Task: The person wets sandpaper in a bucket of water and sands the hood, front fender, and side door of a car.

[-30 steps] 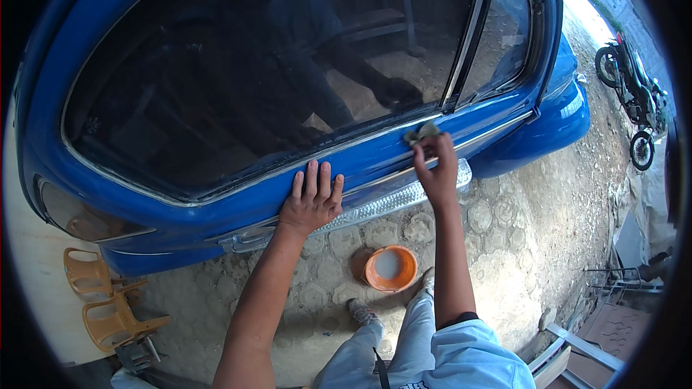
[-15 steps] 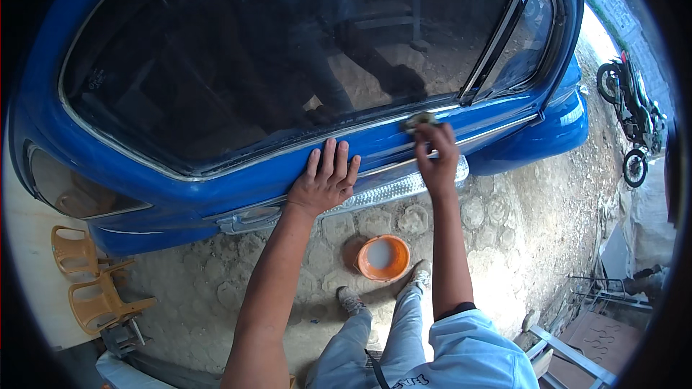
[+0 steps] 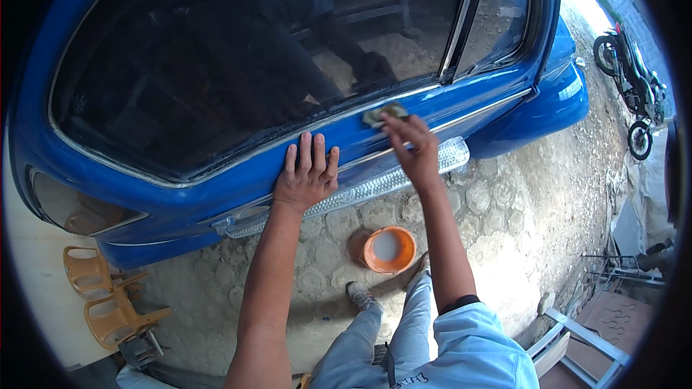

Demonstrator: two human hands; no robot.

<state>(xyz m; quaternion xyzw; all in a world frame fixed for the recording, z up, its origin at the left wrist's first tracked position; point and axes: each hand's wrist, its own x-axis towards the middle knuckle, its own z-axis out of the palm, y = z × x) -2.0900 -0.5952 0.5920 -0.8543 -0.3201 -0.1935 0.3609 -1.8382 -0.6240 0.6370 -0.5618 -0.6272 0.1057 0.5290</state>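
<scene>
A blue car with a large dark window fills the upper part of the view. My left hand rests flat on the blue panel just below the window trim, fingers spread and pointing up. To its right, my right hand grips a dull green-yellow sponge with its fingertips. The sponge lies against the blue panel close under the chrome window edge, and its underside is hidden. Below the panel runs a perforated silver step board.
An orange bucket of cloudy water stands on the paved ground near my feet. Yellow plastic chairs are at lower left. A motorcycle is parked at far right, with a metal frame at lower right.
My right hand has slid the sponge a little left and down along the panel. My left hand keeps its place on the car. The whole view has shifted slightly.
</scene>
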